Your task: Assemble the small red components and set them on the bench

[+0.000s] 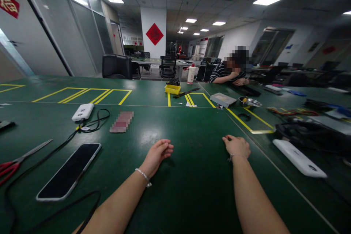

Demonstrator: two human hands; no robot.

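My left hand point(160, 153) rests on its side on the green table point(192, 182), its fingers loosely curled towards the thumb. No object shows in it. Further right, my right hand point(238, 146) lies palm down with thumb and fingers pinched together. A small dark speck shows at those fingertips, too small to name. A pinkish-red card or booklet point(122, 122), blurred out, lies beyond my left hand. Nearer on the left is a phone point(70, 172) with a dark screen. To the right of my right hand lies a white power bank point(298, 158).
Red-handled scissors point(12, 168), a black cable point(55, 150) and a white device point(83, 112) are on the left. Farther back stand a yellow bin point(172, 89), a white bottle point(191, 74), a grey box point(223, 100) and a metal bowl point(253, 102). Another person point(227, 71) sits across the table.
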